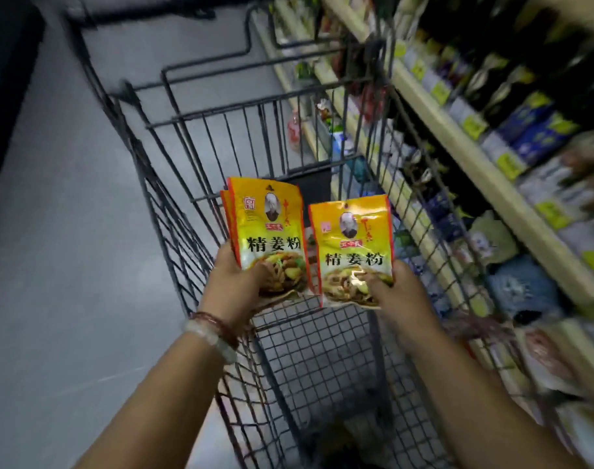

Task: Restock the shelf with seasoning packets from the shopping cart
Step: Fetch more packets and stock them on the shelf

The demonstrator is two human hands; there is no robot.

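My left hand grips a small stack of yellow seasoning packets by the bottom edge, upright above the dark wire shopping cart. My right hand pinches a single matching yellow packet by its lower corner, right beside the stack. Both sets of packets face me, with black characters and a food picture on the front. The shelf runs along the right side of the cart, blurred.
The shelf unit holds several blurred bottles and bags, with yellow-green price tags on its cream edges. Grey floor lies left of the cart. The cart's mesh bottom shows below my hands. Bracelets circle my left wrist.
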